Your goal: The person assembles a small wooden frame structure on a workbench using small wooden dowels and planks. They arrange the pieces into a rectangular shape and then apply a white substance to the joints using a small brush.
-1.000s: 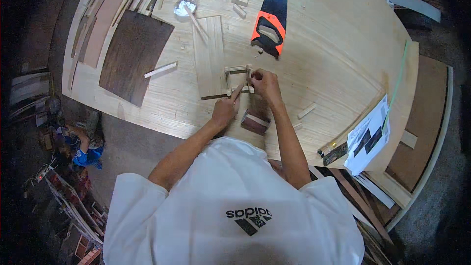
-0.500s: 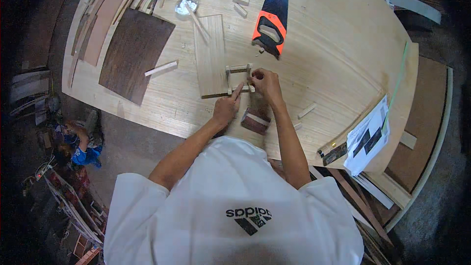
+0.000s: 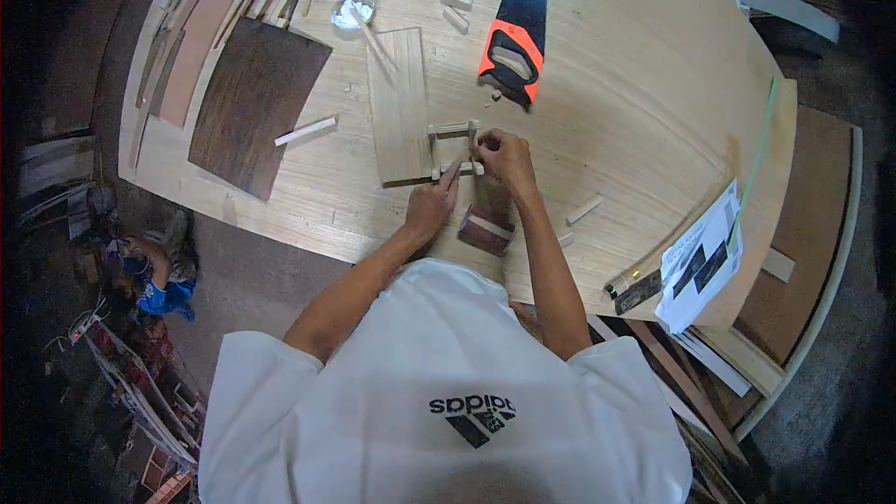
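A small square frame of thin wooden strips [image 3: 450, 129] lies on the wooden worktable [image 3: 616, 121] in front of me. My left hand [image 3: 430, 209] reaches to its near side, index finger stretched along the near strip and the other fingers curled. On the frame's right side, my right hand [image 3: 507, 161] pinches the strip there between thumb and fingers; the fingertips partly hide it. Left of the frame is a flat light wooden board [image 3: 399, 121]. Nearer to me, below the right hand, sits a dark reddish block with a pale stripe [image 3: 486, 231].
Beyond my hands lies a handsaw [image 3: 511, 54] with an orange and black handle. A clear bowl of white paste [image 3: 345, 17] has a stick [image 3: 377, 43] leaning out. Left are a dark panel [image 3: 257, 103] and scrap strips; right, printed sheets [image 3: 702, 261]. Another person [image 3: 163, 271] is at lower left.
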Motion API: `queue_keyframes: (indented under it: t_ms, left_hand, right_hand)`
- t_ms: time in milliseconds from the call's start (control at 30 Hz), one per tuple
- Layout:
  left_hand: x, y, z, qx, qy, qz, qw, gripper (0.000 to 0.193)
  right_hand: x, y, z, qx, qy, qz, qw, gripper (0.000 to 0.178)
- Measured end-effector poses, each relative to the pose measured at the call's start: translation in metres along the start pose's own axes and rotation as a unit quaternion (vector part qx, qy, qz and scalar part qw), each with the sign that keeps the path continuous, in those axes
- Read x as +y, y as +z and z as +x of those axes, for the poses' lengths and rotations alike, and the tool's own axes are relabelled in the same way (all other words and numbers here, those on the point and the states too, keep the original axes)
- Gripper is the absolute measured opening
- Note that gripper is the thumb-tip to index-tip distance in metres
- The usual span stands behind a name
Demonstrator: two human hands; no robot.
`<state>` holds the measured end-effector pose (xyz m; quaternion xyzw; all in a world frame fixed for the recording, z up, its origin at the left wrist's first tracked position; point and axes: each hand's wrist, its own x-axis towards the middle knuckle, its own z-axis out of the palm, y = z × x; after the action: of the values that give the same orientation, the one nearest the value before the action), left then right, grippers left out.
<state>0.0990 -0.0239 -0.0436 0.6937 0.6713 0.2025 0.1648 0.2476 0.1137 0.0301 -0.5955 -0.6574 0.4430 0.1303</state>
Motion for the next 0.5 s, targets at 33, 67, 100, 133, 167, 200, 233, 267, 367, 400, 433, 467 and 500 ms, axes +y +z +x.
queue_keyframes:
  t_ms: [33, 67, 100, 133, 167, 200, 233, 267, 367, 400, 433, 467, 500]
  left_hand:
    - [0.003, -0.004, 0.003, -0.001, 0.005, 0.008, 1.0, 0.058]
    - [0.005, -0.008, 0.005, -0.019, -0.008, 0.002, 1.0, 0.057]
    - [0.008, -0.012, 0.007, -0.037, -0.021, -0.004, 0.999, 0.056]
    - [0.01, -0.015, 0.008, -0.046, -0.032, -0.021, 0.998, 0.055]
    - [0.011, -0.019, 0.009, -0.054, -0.044, -0.039, 0.997, 0.053]
    - [0.013, -0.022, 0.01, -0.063, -0.056, -0.056, 0.995, 0.051]
    - [0.014, -0.023, 0.01, -0.045, -0.041, -0.05, 0.997, 0.051]
    - [0.015, -0.024, 0.01, -0.027, -0.026, -0.045, 0.998, 0.05]
    - [0.014, -0.022, 0.011, -0.021, -0.034, -0.056, 0.998, 0.049]
    - [0.014, -0.02, 0.011, -0.027, -0.045, -0.065, 0.997, 0.049]
    - [0.012, -0.017, 0.01, -0.024, -0.039, -0.049, 0.998, 0.05]
    - [0.01, -0.014, 0.008, -0.021, -0.032, -0.034, 0.999, 0.052]
    - [0.008, -0.011, 0.007, -0.018, -0.026, -0.019, 0.999, 0.054]
  right_hand:
    - [0.001, 0.001, 0.001, 0.0, 0.005, 0.0, 1.0, 0.023]
    - [0.002, 0.001, 0.001, 0.0, 0.009, 0.0, 1.0, 0.023]
    - [0.004, 0.001, 0.001, 0.0, 0.013, -0.004, 1.0, 0.023]
    - [0.002, 0.0, 0.0, -0.003, 0.017, -0.007, 1.0, 0.023]
    - [0.0, -0.001, 0.0, -0.005, 0.02, -0.01, 1.0, 0.024]
    - [-0.001, -0.001, 0.0, -0.001, 0.016, -0.012, 1.0, 0.024]
    - [0.0, 0.0, 0.0, 0.004, 0.011, -0.015, 1.0, 0.024]
    - [0.001, 0.001, 0.0, 0.008, 0.006, -0.019, 1.0, 0.025]
    - [0.008, 0.003, 0.001, 0.015, -0.01, -0.013, 1.0, 0.025]
    - [0.011, 0.004, 0.001, 0.021, -0.019, -0.018, 0.999, 0.025]
    - [0.011, 0.005, 0.0, 0.027, -0.03, -0.022, 0.999, 0.025]
    - [0.012, 0.006, 0.001, 0.032, -0.041, -0.026, 0.998, 0.025]
    - [0.013, 0.007, 0.001, 0.034, -0.045, -0.023, 0.998, 0.025]
